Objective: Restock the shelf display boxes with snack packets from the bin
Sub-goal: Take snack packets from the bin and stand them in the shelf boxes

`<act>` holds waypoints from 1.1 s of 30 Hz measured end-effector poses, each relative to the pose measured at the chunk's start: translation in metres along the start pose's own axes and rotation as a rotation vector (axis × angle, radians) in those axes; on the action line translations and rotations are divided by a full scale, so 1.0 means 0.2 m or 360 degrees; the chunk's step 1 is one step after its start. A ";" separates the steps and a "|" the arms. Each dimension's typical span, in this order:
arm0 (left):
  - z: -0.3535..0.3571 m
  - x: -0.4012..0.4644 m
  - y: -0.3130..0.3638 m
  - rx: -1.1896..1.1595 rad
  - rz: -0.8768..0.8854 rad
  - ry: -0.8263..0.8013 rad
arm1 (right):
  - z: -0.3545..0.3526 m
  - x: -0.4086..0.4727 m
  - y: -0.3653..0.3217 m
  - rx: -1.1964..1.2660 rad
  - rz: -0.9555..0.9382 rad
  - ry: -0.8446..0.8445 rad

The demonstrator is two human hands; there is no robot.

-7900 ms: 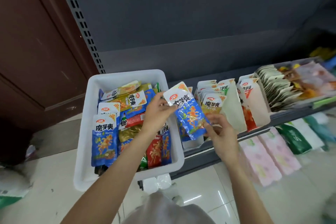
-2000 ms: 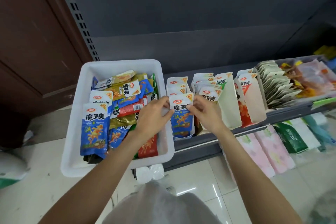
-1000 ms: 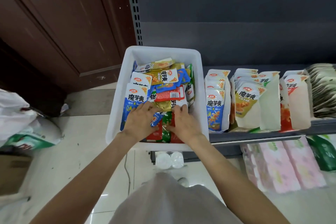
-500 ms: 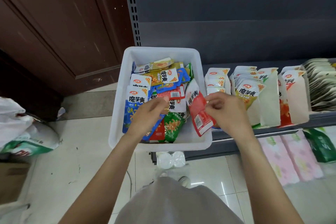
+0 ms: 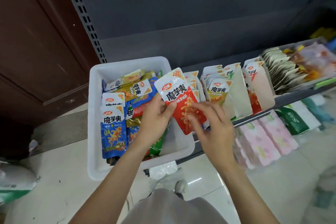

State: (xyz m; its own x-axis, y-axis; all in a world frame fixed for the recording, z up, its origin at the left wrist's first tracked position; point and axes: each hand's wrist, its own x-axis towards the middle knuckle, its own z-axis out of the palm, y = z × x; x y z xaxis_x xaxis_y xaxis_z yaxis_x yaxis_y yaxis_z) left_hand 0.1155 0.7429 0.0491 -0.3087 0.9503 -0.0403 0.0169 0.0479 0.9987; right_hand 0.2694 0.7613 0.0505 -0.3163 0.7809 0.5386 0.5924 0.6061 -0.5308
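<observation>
- I am holding a red snack packet (image 5: 183, 100) up in front of me, above the right edge of the white bin (image 5: 94, 114), with its printed face toward me and its white top tilted up to the left.
- My left hand (image 5: 154, 120) is pinching the packet's left edge, thumb on the front just below the white band, fingers curled behind it.
- My right hand (image 5: 211, 127) is lying over the packet's lower right part; its fingers are blurred, so I cannot tell whether they are gripping the packet or only touching it.
- The bin is sitting at the left end of the shelf (image 5: 283, 99), holding mixed packets: blue ones (image 5: 113, 131) standing at its left side, yellow ones (image 5: 134, 91) toward the back, a green one (image 5: 158, 143) under my left wrist.
- Just right of the bin, white display boxes (image 5: 240, 89) are standing in a row on the shelf, packets upright inside them.
- Pink packs (image 5: 261, 142) are lying on the floor below the shelf.
</observation>
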 end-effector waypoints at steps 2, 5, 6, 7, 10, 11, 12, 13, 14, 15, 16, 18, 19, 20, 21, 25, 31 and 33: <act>0.05 0.05 0.05 0.0187 0.0084 -0.0204 | -0.10 0.05 0.04 0.0139 0.0342 -0.0008; 0.16 0.10 0.09 0.0403 0.0191 -0.0489 | -0.25 0.12 0.12 0.0345 0.0636 -0.0039; 0.21 0.12 0.10 0.0498 0.0241 -0.0551 | -0.31 0.14 0.14 0.0408 0.0681 -0.0039; 0.26 0.13 0.11 0.0590 0.0287 -0.0613 | -0.35 0.15 0.17 0.0462 0.0707 -0.0037; 0.43 0.17 0.13 0.0698 0.0372 -0.0740 | -0.45 0.15 0.29 0.0579 0.0704 -0.0087; 0.48 0.18 0.13 0.0720 0.0414 -0.0718 | -0.48 0.15 0.35 0.0608 0.0707 -0.0095; 0.54 0.20 0.13 0.0735 0.0459 -0.0653 | -0.51 0.15 0.41 0.0627 0.0716 -0.0073; 0.60 0.23 0.12 0.0738 0.0494 -0.0573 | -0.55 0.15 0.48 0.0634 0.0730 -0.0019; 0.66 0.27 0.11 0.0747 0.0519 -0.0501 | -0.60 0.16 0.55 0.0620 0.0740 0.0060; 0.72 0.31 0.10 0.0780 0.0535 -0.0444 | -0.65 0.18 0.63 0.0558 0.0733 0.0159; 0.77 0.35 0.09 0.0837 0.0539 -0.0402 | -0.71 0.20 0.72 0.0457 0.0701 0.0268; 0.89 0.44 0.04 0.0957 0.0512 -0.0369 | -0.80 0.25 0.92 0.0255 0.0665 0.0433; 0.95 0.47 0.02 0.1010 0.0495 -0.0367 | -0.83 0.28 1.01 0.0184 0.0653 0.0476; 1.01 0.51 0.00 0.1072 0.0481 -0.0361 | -0.85 0.32 1.11 0.0123 0.0627 0.0484; 1.08 0.53 -0.02 0.1155 0.0475 -0.0345 | -0.86 0.36 1.18 0.0068 0.0582 0.0462; 1.28 0.62 -0.10 0.1702 0.0512 -0.0207 | -0.81 0.51 1.41 -0.0106 0.0392 0.0132; 1.39 0.66 -0.17 0.2108 0.0523 -0.0117 | -0.68 0.67 1.51 -0.0396 0.0155 -0.0394; 1.40 0.67 -0.18 0.2165 0.0506 -0.0122 | -0.63 0.71 1.54 -0.0487 0.0110 -0.0520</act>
State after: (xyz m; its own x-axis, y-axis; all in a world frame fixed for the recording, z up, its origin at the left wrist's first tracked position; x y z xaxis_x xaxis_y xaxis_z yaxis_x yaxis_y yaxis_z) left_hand 0.3398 0.9538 -0.0007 -0.0660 0.9888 0.1335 0.9869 0.0449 0.1547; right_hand 0.4999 1.0409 0.0451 -0.4562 0.8546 0.2479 0.7968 0.5164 -0.3139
